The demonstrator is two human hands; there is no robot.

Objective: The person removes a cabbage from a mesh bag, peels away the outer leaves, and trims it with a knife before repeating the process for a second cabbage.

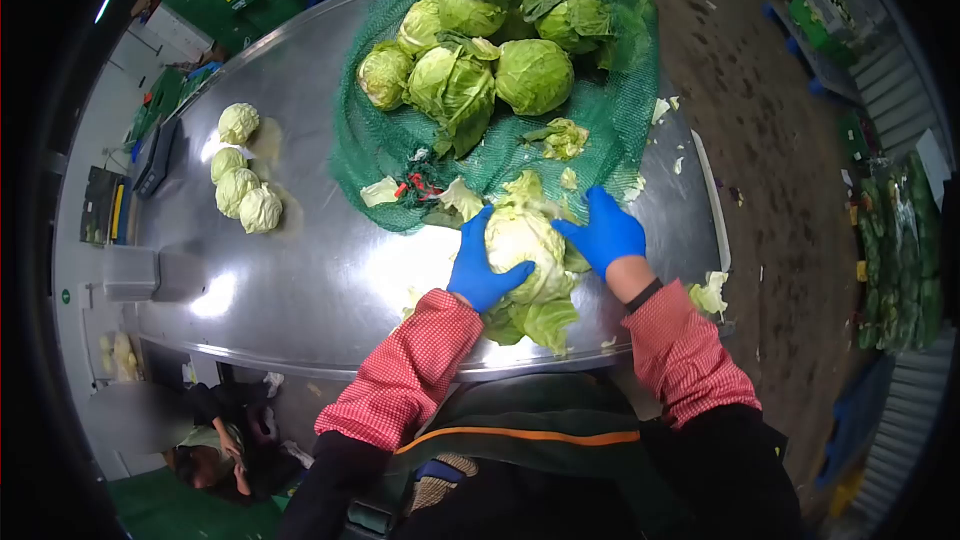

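A pale green cabbage (523, 245) stands on the steel table in front of me, with loose outer leaves (540, 323) below it. My left hand (484, 265), in a blue glove, grips its left side, thumb across the front. On the right, my blue-gloved right hand (606, 232) is open, its thumb at the cabbage's edge and its fingers stretched away from it. Just beyond, several untrimmed cabbages (450, 85) lie on a green mesh sack (610, 140). Red and dark ties (418, 186) sit at the sack's near edge.
Several trimmed cabbages (236, 190) line the left of the steel table (320, 270). A clear plastic container (131, 273) and a dark scale-like device (157, 156) are at its left end. Leaf scraps (710, 293) lie by the right edge. Another person (215, 440) is at lower left.
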